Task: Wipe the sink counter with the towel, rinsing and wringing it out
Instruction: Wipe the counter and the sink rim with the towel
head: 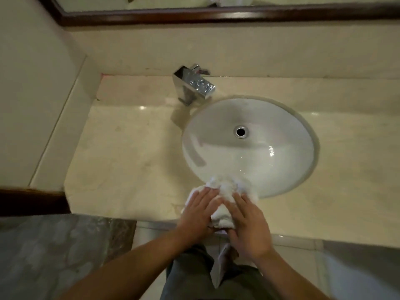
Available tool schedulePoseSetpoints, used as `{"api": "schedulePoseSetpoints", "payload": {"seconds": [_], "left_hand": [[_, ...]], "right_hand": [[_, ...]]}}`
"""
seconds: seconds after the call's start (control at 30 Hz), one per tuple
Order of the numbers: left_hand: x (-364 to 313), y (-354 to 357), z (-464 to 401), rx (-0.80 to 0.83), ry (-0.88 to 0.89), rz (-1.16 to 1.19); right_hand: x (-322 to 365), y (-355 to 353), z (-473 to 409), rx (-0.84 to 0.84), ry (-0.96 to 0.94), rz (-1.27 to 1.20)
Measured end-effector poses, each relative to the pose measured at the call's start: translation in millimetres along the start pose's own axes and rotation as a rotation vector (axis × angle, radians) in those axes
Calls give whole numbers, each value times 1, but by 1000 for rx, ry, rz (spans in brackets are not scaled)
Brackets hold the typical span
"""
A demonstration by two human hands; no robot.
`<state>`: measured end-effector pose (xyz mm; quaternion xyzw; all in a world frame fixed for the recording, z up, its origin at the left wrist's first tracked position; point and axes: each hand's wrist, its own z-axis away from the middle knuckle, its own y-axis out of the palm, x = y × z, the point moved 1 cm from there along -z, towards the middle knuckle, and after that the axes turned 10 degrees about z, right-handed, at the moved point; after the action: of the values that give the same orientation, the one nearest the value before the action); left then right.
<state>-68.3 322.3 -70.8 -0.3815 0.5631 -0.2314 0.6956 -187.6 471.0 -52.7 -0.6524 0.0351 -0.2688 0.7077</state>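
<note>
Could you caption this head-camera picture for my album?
Both hands, left and right, press a bunched white towel on the counter's front edge beside the sink.

No text, label, brand, number or sign can be read anywhere in view. The faucet [193, 84], behind the sink [281, 118], shows only bare chrome with glints of light, and its surfaces carry no legible mark.
</note>
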Motion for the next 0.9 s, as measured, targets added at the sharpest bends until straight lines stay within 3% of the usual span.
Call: {"api": "schedulePoseSetpoints", "payload": {"seconds": [0.13,0.33,0.53,0.67,0.9], "left_hand": [[-28,18,-28,82,126,-33],[18,-4,-19,52,217,-42],[70,-46,5,25,214,-88],[41,-28,1,-35,208,-79],[-55,37,-60,74,251,-82]], "right_hand": [[-22,-2,31,-69,187,-8],[31,19,11,-105,300,-28],[82,28,-25,-81,199,-33],[48,30,-6,-89,107,-26],[-61,2,55,-78,246,-12]]}}
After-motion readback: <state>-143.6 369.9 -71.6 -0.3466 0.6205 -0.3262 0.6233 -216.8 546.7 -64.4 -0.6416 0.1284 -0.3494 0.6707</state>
